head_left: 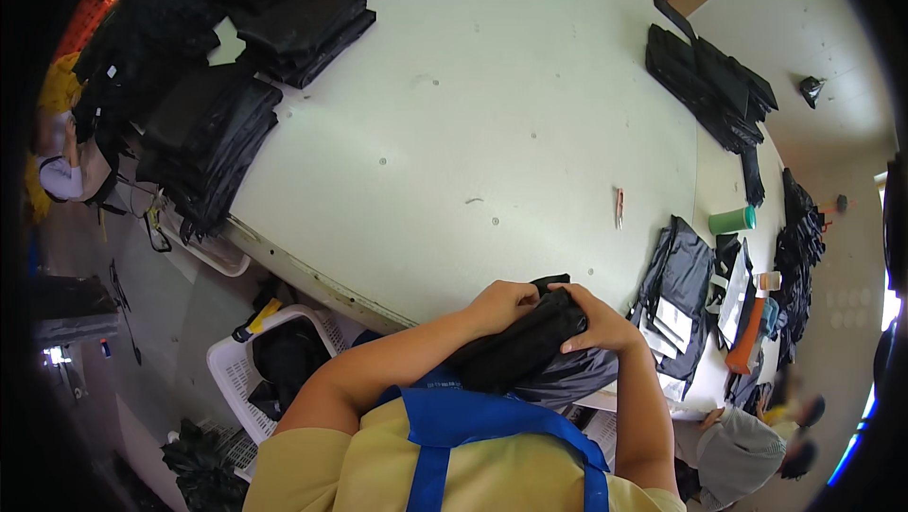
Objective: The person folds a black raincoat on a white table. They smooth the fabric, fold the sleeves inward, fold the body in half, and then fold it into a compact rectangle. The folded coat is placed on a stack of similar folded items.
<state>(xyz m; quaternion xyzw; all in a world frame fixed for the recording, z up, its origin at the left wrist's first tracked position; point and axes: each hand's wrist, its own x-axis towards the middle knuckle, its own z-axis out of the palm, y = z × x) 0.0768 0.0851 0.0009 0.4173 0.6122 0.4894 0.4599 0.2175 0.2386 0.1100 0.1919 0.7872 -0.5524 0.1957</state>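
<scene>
At the near edge of the table, a folded bundle of black cloth (518, 349) is held between my two hands, close to my body. My left hand (504, 306) pinches its upper left edge with curled fingers. Around its right side wraps my right hand (603, 323), fingers over the top and thumb along the front. The lower part of the bundle hangs over the table edge against my blue apron (492, 417). What lies inside the folds is hidden.
A pale table (445, 115) spreads ahead. Stacks of black cloth (208, 148) lie left, with more black pieces (709, 86) far right. A red pen-like tool (619, 208), green cylinder (733, 220) and orange object (745, 347) sit right. A white basket (232, 380) stands below left; a co-worker's sleeve (742, 446) is lower right.
</scene>
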